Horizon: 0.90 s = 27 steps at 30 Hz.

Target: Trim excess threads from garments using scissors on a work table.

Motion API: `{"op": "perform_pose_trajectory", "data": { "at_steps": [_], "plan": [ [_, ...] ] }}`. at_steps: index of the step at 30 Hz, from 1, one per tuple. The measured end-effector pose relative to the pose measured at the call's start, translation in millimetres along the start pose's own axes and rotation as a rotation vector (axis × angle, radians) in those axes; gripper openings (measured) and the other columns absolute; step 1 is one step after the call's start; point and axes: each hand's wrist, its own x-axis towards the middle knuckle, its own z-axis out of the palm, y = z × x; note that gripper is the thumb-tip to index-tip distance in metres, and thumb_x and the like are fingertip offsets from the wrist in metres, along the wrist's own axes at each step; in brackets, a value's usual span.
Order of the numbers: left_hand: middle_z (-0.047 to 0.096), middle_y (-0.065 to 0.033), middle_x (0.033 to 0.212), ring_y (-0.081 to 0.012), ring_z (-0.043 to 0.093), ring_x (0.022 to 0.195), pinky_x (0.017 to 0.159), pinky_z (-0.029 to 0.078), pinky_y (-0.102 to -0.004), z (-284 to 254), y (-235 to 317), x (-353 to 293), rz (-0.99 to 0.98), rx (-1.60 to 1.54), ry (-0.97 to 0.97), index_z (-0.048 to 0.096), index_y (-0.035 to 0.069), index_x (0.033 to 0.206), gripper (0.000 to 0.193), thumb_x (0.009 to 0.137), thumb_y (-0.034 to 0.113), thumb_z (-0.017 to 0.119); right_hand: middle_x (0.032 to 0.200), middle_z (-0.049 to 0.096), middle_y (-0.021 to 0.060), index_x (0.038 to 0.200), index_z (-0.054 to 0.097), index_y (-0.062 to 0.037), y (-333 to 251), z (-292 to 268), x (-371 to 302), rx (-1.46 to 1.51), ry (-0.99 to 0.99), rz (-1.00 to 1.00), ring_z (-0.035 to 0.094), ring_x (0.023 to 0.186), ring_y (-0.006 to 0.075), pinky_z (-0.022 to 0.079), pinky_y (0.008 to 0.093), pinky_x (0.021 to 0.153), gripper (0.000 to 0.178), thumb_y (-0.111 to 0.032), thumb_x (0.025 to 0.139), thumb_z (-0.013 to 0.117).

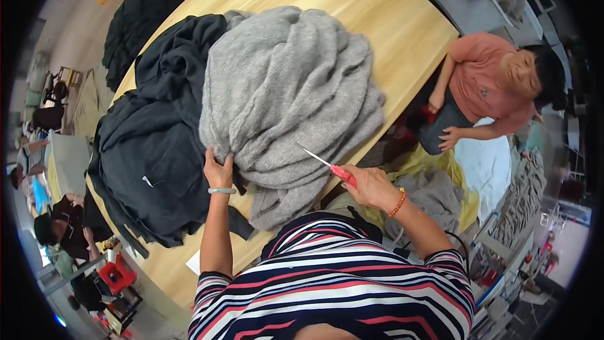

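A large heap of light grey knitted fabric (289,82) lies on the wooden table in front of me. At its near left edge, my left hand (218,169) pinches a bit of the knit between thumb and fingers. My right hand (372,187) is closed round the red handle of slim scissors (313,155). Their pointed metal blades look together and reach over the lower right folds of the grey heap. Whether the tip touches the fabric, I cannot tell. Dark charcoal garments (157,151) are piled just left of the grey heap, with a small white thread or tag on them.
The pale wooden table (390,31) curves away to the far right. A seated person in a salmon shirt (481,82) is close at its right edge. Grey knits lie on yellow sheeting (469,204) beside my right arm. A red stool (117,275) stands at lower left.
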Motion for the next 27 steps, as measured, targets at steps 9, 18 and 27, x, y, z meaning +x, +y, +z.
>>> {"op": "perform_pose_trajectory", "data": {
  "at_steps": [9, 18, 27],
  "plan": [
    [0.062, -0.0059, 0.088, -0.0120, 0.059, 0.073, 0.064, 0.049, -0.0293, -71, 183, 82, 0.162, -0.251, -0.535, 0.060, 0.002, 0.106, 0.023, 0.083, 0.005, 0.061, 0.082, 0.065, 0.0197, 0.111, 0.056, -0.0094, 56, -49, 18, 0.143, 0.081, -0.100, 0.062, 0.078, 0.0403, 0.050, 0.0480, 0.071, 0.032, -0.025, 0.083, 0.060],
    [0.063, -0.0003, 0.086, -0.0071, 0.058, 0.077, 0.069, 0.049, -0.0222, 26, 522, 103, 0.900, -1.100, -0.800, 0.060, 0.000, 0.102, 0.017, 0.089, 0.011, 0.060, 0.088, 0.065, 0.0210, 0.115, 0.056, -0.0119, 121, -80, -6, 0.180, 0.202, 0.064, 0.061, 0.081, 0.0402, 0.049, 0.0479, 0.072, 0.035, -0.028, 0.084, 0.058],
    [0.040, -0.0352, 0.130, -0.0336, 0.061, 0.100, 0.081, 0.051, -0.0363, 256, 513, 140, 0.590, -0.742, -0.684, 0.002, 0.000, 0.146, 0.100, 0.078, 0.029, 0.070, 0.092, 0.064, 0.0215, 0.116, 0.056, -0.0112, 175, -71, -27, 0.246, 0.332, 0.239, 0.060, 0.086, 0.0410, 0.049, 0.0461, 0.072, 0.039, -0.028, 0.081, 0.062]
  ]
}}
